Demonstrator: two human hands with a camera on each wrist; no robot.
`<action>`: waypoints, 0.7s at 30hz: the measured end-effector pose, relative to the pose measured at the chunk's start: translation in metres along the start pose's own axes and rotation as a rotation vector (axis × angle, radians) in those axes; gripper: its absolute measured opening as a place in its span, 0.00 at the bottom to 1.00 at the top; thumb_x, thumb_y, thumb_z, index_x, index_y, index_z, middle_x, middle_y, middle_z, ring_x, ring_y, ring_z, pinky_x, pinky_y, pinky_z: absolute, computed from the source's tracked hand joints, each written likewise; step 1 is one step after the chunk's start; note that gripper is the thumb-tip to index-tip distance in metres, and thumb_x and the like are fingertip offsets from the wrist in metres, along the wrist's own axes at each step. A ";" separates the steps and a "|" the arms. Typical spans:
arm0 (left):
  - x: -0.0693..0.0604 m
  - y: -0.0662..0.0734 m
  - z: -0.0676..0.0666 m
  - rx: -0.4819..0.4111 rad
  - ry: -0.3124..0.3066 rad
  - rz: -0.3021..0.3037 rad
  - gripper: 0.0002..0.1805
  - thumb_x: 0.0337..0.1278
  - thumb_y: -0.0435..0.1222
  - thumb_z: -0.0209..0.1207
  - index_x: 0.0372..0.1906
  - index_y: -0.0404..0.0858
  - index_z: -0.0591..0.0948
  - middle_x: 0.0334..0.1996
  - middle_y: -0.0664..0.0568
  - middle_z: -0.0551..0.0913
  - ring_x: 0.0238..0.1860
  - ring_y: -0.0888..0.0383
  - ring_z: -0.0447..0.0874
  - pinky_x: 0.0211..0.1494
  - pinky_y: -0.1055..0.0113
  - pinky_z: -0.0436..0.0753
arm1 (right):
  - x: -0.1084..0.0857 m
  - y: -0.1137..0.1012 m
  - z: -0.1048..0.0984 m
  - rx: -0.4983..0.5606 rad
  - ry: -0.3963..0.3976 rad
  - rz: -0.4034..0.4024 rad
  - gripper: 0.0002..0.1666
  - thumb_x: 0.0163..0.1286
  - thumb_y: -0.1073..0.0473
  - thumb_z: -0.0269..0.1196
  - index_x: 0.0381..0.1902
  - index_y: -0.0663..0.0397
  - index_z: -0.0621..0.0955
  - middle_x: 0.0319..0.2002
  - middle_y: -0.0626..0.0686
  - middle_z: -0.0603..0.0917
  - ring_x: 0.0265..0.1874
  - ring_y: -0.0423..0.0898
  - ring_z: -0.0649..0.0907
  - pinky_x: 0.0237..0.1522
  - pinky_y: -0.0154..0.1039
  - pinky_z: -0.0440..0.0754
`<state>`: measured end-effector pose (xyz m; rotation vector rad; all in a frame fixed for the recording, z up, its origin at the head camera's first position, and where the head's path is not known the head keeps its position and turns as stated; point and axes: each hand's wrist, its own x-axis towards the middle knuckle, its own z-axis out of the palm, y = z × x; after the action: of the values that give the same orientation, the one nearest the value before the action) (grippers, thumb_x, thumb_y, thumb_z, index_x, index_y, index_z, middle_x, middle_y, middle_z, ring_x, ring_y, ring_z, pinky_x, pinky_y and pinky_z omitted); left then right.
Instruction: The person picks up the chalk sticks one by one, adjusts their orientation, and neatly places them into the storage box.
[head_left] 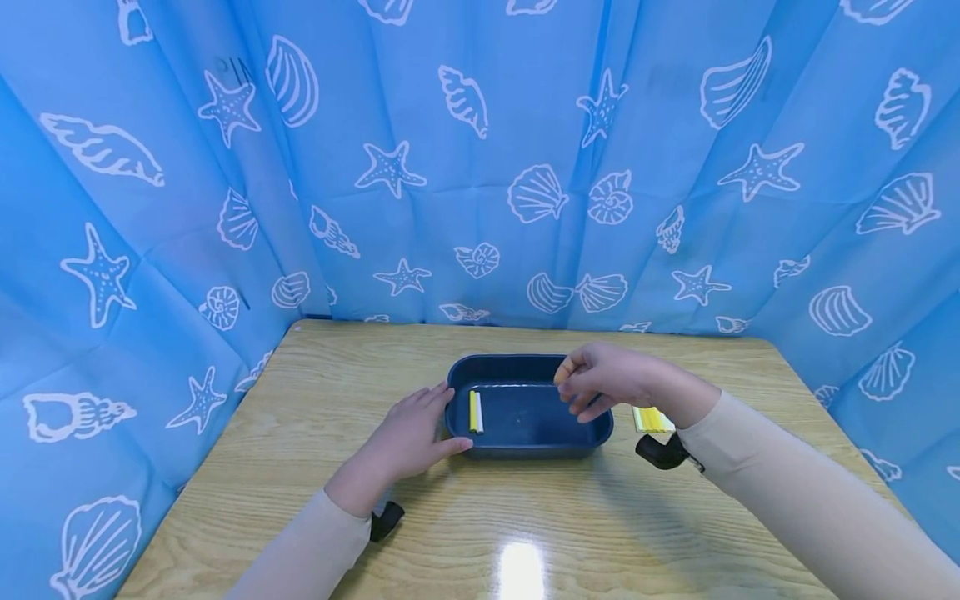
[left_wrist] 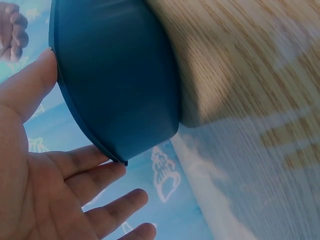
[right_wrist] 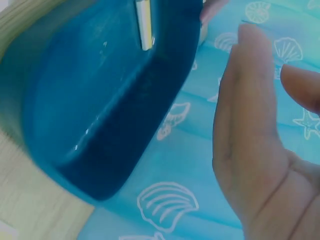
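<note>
A dark blue oval basin (head_left: 525, 450) stands on the table. My left hand (head_left: 408, 433) rests on its left end, thumb and fingers spread along the rim; the left wrist view shows the fingers (left_wrist: 107, 177) fairly straight. Inside, near the left wall, a yellow stick (head_left: 472, 412) and a white stick (head_left: 479, 412), chalk-like, lie side by side. My right hand (head_left: 607, 379) hovers over the basin's right end, fingers bent loosely, with nothing visible in it. In the right wrist view its thumb stands apart from the fingers (right_wrist: 250, 100).
More yellow and white sticks (head_left: 651, 419) lie in a row on the table right of the basin, partly hidden by the right wrist. The wooden table (head_left: 337, 367) ends at a blue curtain (head_left: 465, 225) with white shells and starfish.
</note>
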<state>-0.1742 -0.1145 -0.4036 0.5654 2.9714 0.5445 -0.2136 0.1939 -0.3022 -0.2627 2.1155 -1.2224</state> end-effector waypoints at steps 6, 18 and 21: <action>0.000 0.000 0.000 -0.002 0.002 -0.001 0.47 0.61 0.58 0.63 0.75 0.34 0.64 0.75 0.41 0.62 0.75 0.40 0.58 0.75 0.43 0.59 | -0.015 0.009 -0.001 -0.053 0.071 -0.021 0.13 0.74 0.62 0.59 0.50 0.67 0.76 0.44 0.60 0.79 0.35 0.51 0.82 0.43 0.48 0.88; 0.000 -0.002 0.002 -0.003 0.000 0.005 0.47 0.61 0.59 0.62 0.75 0.34 0.64 0.75 0.41 0.62 0.75 0.40 0.58 0.75 0.43 0.59 | -0.036 0.045 -0.013 -0.150 0.233 -0.064 0.13 0.76 0.61 0.58 0.50 0.69 0.76 0.42 0.61 0.79 0.38 0.51 0.83 0.39 0.49 0.88; 0.001 -0.002 0.002 -0.003 0.000 0.006 0.47 0.61 0.60 0.62 0.76 0.34 0.64 0.75 0.41 0.62 0.75 0.40 0.58 0.75 0.43 0.59 | -0.038 0.057 -0.019 -0.187 0.278 -0.067 0.14 0.76 0.61 0.58 0.50 0.70 0.76 0.42 0.61 0.79 0.39 0.50 0.84 0.40 0.51 0.88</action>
<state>-0.1753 -0.1157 -0.4066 0.5738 2.9692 0.5493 -0.1883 0.2556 -0.3258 -0.2594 2.4849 -1.1543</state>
